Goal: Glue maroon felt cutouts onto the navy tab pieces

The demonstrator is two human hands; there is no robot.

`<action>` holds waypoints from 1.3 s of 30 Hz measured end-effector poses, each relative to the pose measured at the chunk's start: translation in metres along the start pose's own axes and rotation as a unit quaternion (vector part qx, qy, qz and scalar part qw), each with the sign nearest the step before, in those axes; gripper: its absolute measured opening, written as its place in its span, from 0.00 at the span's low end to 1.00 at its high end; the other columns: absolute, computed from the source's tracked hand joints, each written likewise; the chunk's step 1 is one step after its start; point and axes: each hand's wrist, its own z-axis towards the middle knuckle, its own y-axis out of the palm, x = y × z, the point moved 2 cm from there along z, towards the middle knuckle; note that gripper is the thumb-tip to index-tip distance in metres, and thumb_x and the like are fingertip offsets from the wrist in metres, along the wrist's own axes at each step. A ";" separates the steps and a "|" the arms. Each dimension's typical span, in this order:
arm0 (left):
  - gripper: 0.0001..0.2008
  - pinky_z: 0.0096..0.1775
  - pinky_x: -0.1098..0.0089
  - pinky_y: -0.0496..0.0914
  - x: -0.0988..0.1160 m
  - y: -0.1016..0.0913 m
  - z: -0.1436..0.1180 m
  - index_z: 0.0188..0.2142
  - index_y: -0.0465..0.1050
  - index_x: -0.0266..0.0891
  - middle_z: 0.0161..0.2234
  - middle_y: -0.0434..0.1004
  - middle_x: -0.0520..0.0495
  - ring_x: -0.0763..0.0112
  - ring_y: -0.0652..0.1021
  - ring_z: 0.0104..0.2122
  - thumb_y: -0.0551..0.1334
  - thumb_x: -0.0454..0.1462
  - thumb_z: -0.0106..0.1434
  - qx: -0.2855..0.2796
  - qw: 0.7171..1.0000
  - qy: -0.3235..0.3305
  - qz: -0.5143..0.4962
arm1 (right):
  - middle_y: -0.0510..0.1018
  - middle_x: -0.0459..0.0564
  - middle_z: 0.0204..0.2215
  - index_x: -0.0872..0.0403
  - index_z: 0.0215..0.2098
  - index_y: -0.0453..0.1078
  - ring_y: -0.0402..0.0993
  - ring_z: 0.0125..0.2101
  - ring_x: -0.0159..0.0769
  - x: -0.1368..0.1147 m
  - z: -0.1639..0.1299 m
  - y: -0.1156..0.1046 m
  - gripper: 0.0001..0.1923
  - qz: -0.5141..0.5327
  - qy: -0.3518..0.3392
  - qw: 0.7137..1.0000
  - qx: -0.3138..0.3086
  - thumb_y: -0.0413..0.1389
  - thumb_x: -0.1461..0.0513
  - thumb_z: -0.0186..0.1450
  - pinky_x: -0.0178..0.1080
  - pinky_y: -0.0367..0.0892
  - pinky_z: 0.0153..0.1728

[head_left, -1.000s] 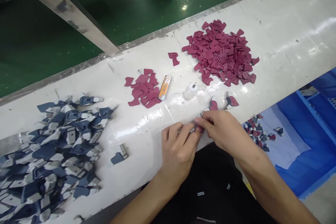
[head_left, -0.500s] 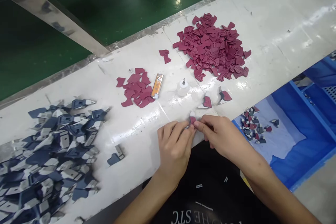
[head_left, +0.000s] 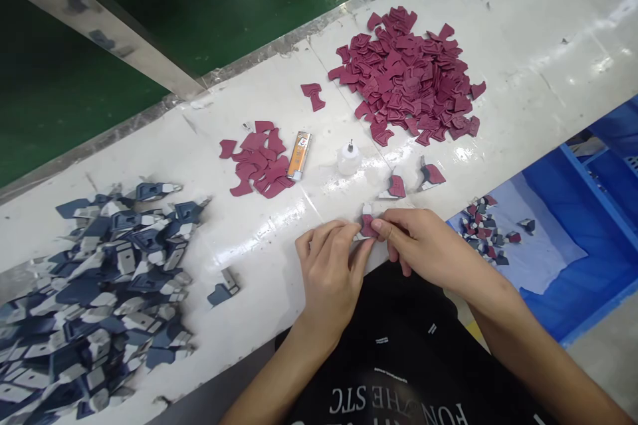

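Near the table's front edge, a small grey part with a maroon patch on it (head_left: 367, 225) is pinched between my two hands. My left hand (head_left: 329, 262) grips it from the left with fingers curled. From the right, my right hand (head_left: 413, 239) presses the patch with thumb and finger. Just beyond stand two similar patched parts, one (head_left: 396, 184) nearer and another (head_left: 432, 174) to its right. A white dropper bottle (head_left: 349, 159) with a thin dark tip sits behind my hands. To its left lies an orange lighter (head_left: 300, 156) against a small heap of maroon patches (head_left: 262, 163).
A large pile of maroon patches (head_left: 409, 76) lies toward the back. Many blue-and-grey parts (head_left: 109, 292) are heaped at left, with a single part (head_left: 224, 289) beside them. Below at right is a blue crate (head_left: 563, 212) holding patched parts (head_left: 486, 229). A metal post (head_left: 149, 60) rises at the far edge.
My fingers have shifted slightly on the part, so more of its maroon patch shows. The whole view has tilted a little. The piles, bottle and lighter stay in place.
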 end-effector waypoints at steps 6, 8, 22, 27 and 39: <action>0.17 0.51 0.62 0.68 0.001 0.000 0.002 0.54 0.72 0.38 0.40 0.87 0.49 0.65 0.84 0.44 0.72 0.31 0.70 0.001 1.000 -0.006 0.003 | 0.76 0.42 0.19 0.51 0.26 0.69 0.73 0.15 0.31 -0.004 0.007 0.000 0.26 -0.058 0.035 0.998 0.013 0.56 0.45 0.77 0.36 0.63 0.21; 0.18 0.52 0.61 0.68 0.001 0.000 0.002 0.55 0.72 0.38 0.40 0.87 0.49 0.65 0.83 0.45 0.72 0.31 0.69 0.000 1.000 -0.009 0.000 | 0.78 0.43 0.19 0.51 0.26 0.69 0.73 0.14 0.31 -0.007 0.012 0.000 0.27 -0.089 0.050 0.995 -0.009 0.55 0.44 0.77 0.37 0.63 0.22; 0.13 0.51 0.60 0.63 0.002 0.001 0.003 0.53 0.77 0.43 0.39 0.85 0.51 0.65 0.81 0.46 0.71 0.32 0.71 -0.037 0.999 0.021 0.018 | 0.82 0.45 0.24 0.51 0.35 0.70 0.78 0.17 0.33 0.012 0.010 -0.004 0.21 0.119 0.023 0.991 -0.055 0.48 0.51 0.82 0.33 0.66 0.16; 0.06 0.45 0.60 0.60 0.007 0.000 0.007 0.44 0.80 0.44 0.36 0.84 0.52 0.66 0.76 0.41 0.71 0.31 0.71 -0.027 0.998 0.044 0.042 | 0.81 0.44 0.27 0.51 0.36 0.71 0.79 0.21 0.31 0.026 0.001 0.002 0.20 0.160 -0.003 0.987 -0.001 0.54 0.47 0.80 0.31 0.68 0.18; 0.07 0.45 0.58 0.57 0.004 -0.003 0.008 0.46 0.79 0.45 0.44 0.84 0.50 0.61 0.73 0.44 0.67 0.31 0.73 -0.079 0.994 0.042 0.058 | 0.80 0.49 0.34 0.50 0.40 0.74 0.78 0.37 0.46 0.015 -0.017 -0.018 0.10 0.004 -0.031 0.927 0.373 0.55 0.54 0.74 0.47 0.71 0.40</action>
